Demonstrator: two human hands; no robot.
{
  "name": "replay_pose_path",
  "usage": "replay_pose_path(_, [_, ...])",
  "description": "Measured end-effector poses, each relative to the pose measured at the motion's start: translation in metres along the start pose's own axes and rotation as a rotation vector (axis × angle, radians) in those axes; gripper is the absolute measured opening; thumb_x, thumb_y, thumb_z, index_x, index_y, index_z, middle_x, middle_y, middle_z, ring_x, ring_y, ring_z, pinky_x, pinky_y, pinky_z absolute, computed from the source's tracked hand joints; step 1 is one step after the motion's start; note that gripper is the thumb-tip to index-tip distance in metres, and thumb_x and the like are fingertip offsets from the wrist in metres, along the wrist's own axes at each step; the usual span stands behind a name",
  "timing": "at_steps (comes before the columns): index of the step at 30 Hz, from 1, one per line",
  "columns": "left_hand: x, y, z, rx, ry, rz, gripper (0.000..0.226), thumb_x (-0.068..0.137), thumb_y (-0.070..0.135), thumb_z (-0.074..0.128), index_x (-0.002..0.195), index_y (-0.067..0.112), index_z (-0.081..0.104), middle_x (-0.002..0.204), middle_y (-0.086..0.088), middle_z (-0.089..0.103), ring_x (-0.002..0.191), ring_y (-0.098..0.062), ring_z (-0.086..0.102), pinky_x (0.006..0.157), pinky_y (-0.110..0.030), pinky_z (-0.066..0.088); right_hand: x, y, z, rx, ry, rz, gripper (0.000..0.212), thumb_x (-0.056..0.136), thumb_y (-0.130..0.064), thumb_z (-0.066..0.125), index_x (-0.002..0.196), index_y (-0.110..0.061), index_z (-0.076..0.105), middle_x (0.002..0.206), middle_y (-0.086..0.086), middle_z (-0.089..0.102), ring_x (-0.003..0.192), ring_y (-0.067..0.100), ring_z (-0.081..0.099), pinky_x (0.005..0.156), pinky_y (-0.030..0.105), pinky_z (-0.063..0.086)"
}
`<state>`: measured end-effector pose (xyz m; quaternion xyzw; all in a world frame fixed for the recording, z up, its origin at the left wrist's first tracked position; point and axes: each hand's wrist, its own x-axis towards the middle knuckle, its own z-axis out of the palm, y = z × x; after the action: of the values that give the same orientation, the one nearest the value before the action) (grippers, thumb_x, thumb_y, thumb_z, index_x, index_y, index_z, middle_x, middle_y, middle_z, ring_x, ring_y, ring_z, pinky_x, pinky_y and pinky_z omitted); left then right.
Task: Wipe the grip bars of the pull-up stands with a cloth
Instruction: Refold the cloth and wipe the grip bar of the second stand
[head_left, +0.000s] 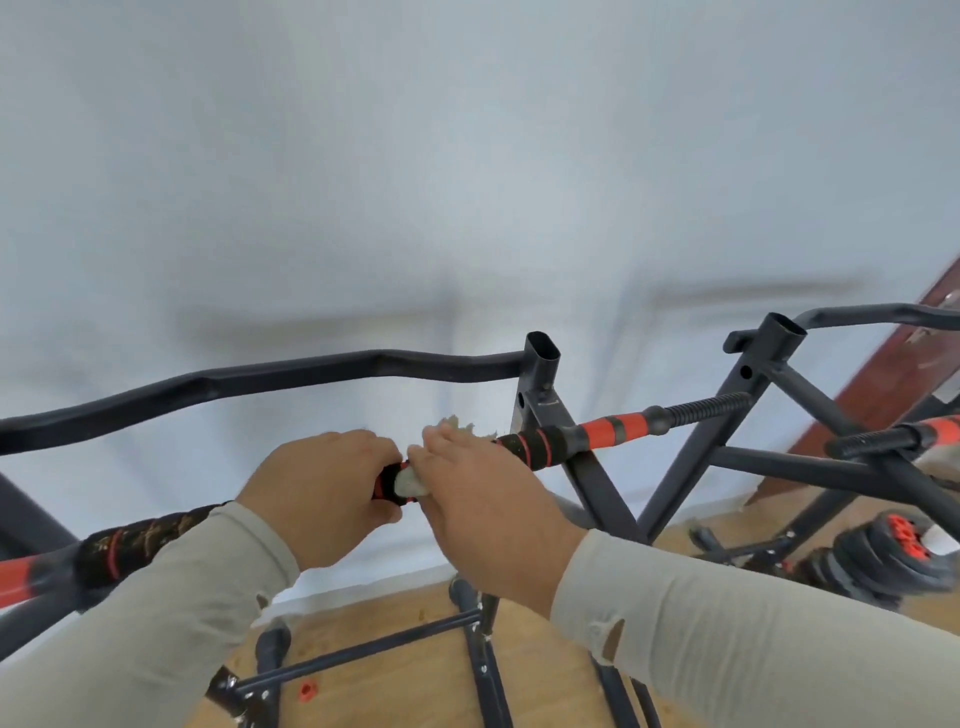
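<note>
A black foam grip bar with red bands (530, 447) runs across the near pull-up stand (540, 384) from lower left to the upright at centre. My left hand (322, 493) grips this bar from above. Just to its right, my right hand (488, 493) holds a pale cloth (410, 486) wrapped round the bar; a tuft of the cloth (460, 423) sticks up behind the fingers. A bent dark top bar (291, 379) of the same stand lies farther back.
A second dark pull-up stand (769, 374) stands at the right with its own red and black bar (914, 436). Black weight plates (872, 566) lie on the wooden floor (395, 623) at the right. A white wall fills the background.
</note>
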<state>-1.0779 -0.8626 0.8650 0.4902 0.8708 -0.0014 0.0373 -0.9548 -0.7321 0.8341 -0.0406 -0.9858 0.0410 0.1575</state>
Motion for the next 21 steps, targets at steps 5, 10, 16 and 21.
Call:
replay_pose_path(5, [0.001,-0.005,-0.001,-0.001,-0.006,0.038,0.018,0.093,0.049,0.058,0.105,0.035,0.058,0.095,0.011,0.06,0.082,-0.015,0.061,0.074,-0.03,0.051,-0.023,0.038,-0.03,-0.339,-0.103,-0.168,0.064,0.072,-0.002,0.081,0.134,-0.007,0.066,0.138,0.011,0.065,0.126,0.027,0.063,0.104,0.041,0.05])
replay_pose_path(10, [0.001,-0.008,0.002,0.007,0.016,0.068,0.022,0.093,0.047,0.059,0.107,0.03,0.058,0.094,0.008,0.061,0.08,-0.017,0.062,0.076,-0.033,0.054,-0.031,0.076,-0.05,-0.429,-0.21,0.211,0.035,0.089,-0.003,0.06,0.121,-0.016,0.062,0.114,0.003,0.069,0.102,0.026,0.067,0.09,0.043,0.056])
replay_pose_path(16, [-0.001,-0.01,0.003,0.019,0.047,0.094,0.025,0.094,0.045,0.059,0.111,0.028,0.058,0.097,0.006,0.062,0.083,-0.02,0.063,0.08,-0.037,0.056,-0.016,0.017,-0.018,-0.045,0.033,0.475,0.022,0.089,0.0,0.059,0.095,-0.021,0.057,0.088,-0.003,0.061,0.076,0.016,0.062,0.075,0.032,0.057])
replay_pose_path(21, [0.001,-0.012,0.003,0.021,0.048,0.102,0.023,0.095,0.046,0.057,0.108,0.027,0.06,0.101,0.006,0.062,0.086,-0.021,0.063,0.079,-0.035,0.053,-0.003,-0.03,0.009,0.044,0.104,0.27,0.029,0.089,0.003,0.057,0.11,-0.014,0.068,0.112,0.006,0.071,0.106,0.026,0.066,0.105,0.044,0.051])
